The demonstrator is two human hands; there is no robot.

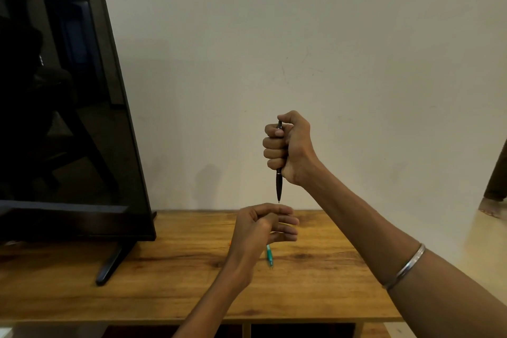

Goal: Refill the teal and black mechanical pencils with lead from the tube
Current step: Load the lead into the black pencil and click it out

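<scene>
Above wooden table [315, 282], 2 hands, 2 pencils, 1 monitor [68, 107]

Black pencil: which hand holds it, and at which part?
The right hand grips the black pencil in a fist around its upper half, tip pointing down. The left hand holds nothing visible.

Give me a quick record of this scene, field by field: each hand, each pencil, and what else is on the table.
right hand: raised, fist gripping the black pencil
black pencil: upright, tip down, just above the left hand
left hand: below the tip, fingers loosely curled; whether it holds anything cannot be told
teal pencil: lying on the table, partly hidden by the left hand
lead tube: not clearly visible
other: dark monitor on the left
</scene>
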